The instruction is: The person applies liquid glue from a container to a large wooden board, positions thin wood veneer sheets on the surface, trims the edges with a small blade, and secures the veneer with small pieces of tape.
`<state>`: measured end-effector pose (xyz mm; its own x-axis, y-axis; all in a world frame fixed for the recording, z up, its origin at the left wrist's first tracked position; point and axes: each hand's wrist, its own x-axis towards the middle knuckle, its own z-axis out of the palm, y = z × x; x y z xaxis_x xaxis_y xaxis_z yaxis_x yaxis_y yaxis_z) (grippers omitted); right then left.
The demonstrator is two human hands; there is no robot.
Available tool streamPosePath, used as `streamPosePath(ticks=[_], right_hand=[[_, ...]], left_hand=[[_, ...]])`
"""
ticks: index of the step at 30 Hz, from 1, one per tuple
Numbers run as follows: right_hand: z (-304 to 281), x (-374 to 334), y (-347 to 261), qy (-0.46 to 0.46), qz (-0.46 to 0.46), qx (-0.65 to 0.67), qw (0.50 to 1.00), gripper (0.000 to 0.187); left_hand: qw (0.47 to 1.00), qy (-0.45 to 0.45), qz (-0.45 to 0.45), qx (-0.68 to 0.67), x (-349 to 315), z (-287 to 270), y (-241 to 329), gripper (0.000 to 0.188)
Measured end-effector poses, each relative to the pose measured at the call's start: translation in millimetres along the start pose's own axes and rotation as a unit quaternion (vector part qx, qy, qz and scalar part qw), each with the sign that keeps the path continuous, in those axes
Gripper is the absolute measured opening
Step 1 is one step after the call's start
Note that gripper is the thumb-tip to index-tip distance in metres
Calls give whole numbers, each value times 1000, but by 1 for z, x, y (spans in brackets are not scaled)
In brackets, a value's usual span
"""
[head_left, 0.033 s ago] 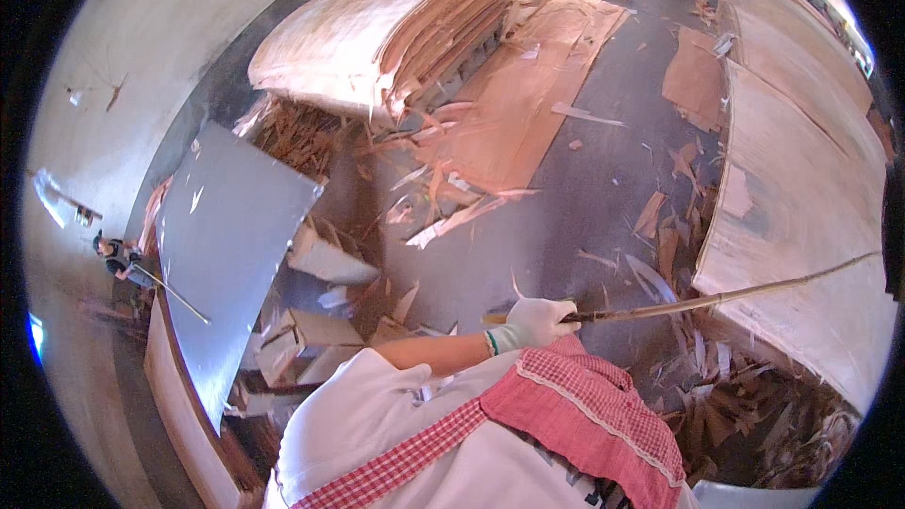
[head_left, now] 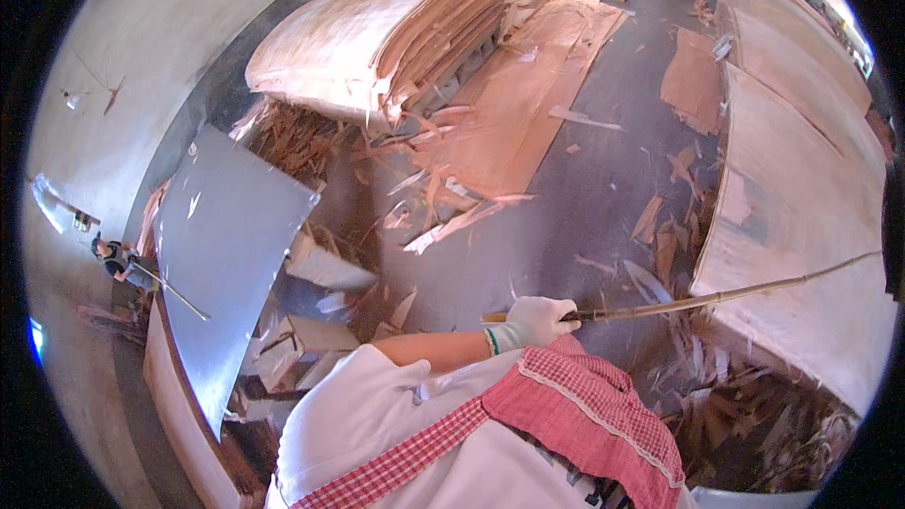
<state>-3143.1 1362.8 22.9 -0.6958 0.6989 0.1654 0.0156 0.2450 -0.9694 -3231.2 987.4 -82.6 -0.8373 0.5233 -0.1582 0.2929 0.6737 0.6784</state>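
My left hand (head_left: 539,322), in a white work glove with a green cuff edge, is closed around a long thin bamboo stick (head_left: 735,293). A short dark end of the stick pokes out on the left side of the fist. To the right the rest reaches across a pale wood veneer stack (head_left: 792,226), its far tip close to the picture's edge. The forearm comes from the left, across my white shirt and red checked apron (head_left: 584,405). My right hand does not show.
Ahead left stands a thick curved veneer stack (head_left: 368,33). Flat reddish sheets (head_left: 528,94) lie beside it, with torn strips on the grey floor (head_left: 443,273). A grey panel (head_left: 231,217) stands at left; past it a person (head_left: 118,259) holds a pole. Scraps (head_left: 754,434) pile lower right.
The whole view has shifted very slightly. My left hand keeps its hold on the bamboo stick.
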Motion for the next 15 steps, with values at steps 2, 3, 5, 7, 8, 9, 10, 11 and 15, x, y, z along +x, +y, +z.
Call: streamPosePath(ticks=[2,3,5,7,8,9,10,11,15], right_hand=[[36,22,-3,-2,8,10,1000,42],[52,36,-5,-3,10,17,1000,41],[78,63,-9,-6,13,30,999,39],[106,93,-11,-10,10,53,999,37],[118,106,-12,-12,5,62,998,36],[129,121,-12,-17,-3,76,997,35],[139,135,-12,-21,-10,93,995,33],[148,149,-13,-29,-20,113,993,32],[186,211,-16,-81,-86,217,969,28]], left_hand=[[999,-39,-22,7,52,-42,3,30],[998,-30,-14,46,81,-54,-1,31],[998,-16,7,52,131,-68,-8,31],[998,-13,38,53,177,-82,-13,32],[997,-24,41,54,197,-84,-13,32],[997,-33,48,56,221,-86,-11,32],[996,-41,53,58,244,-86,-8,33],[996,-46,52,58,264,-84,-6,33],[995,-72,49,52,342,-62,8,33]])
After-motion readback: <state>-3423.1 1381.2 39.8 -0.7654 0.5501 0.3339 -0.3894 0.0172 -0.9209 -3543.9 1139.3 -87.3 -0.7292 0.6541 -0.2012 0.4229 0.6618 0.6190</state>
